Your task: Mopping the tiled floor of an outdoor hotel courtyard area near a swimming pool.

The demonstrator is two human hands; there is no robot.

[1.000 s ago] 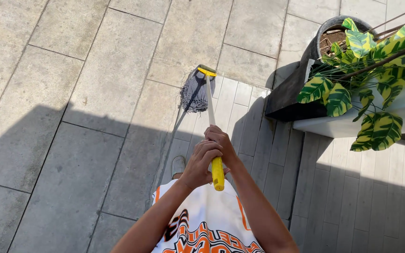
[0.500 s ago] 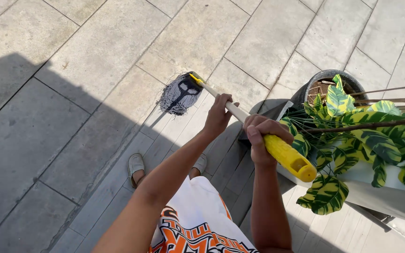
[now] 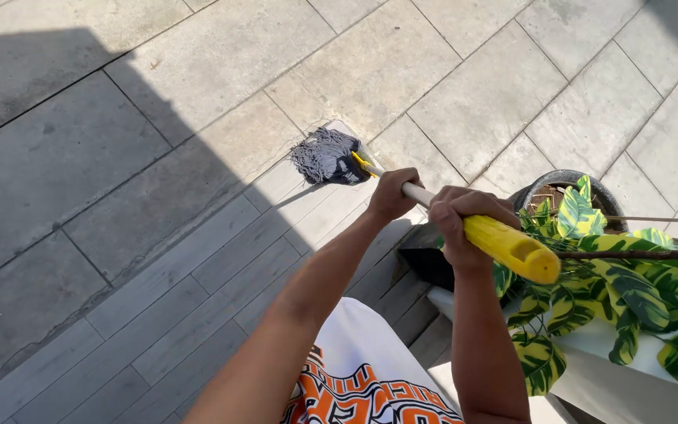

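Both hands are wrapped tight around a mop (image 3: 433,206) here. The left hand (image 3: 392,193) is closed on the white part of the pole lower down, and the right hand (image 3: 464,224) is clamped on the yellow grip near the top end. The grey stringy mop head (image 3: 325,155) sits on the pale paving tiles (image 3: 198,71), right at the edge of the shadow. Just to the right there's a leafy green-and-yellow plant (image 3: 629,275) and a dark round pot (image 3: 570,184).

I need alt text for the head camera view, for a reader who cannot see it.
Two bare hands, left hand ahead of right hand, grip a mop handle with a yellow end, its grey mop head on the paved floor. A potted plant with green-yellow leaves stands at right.
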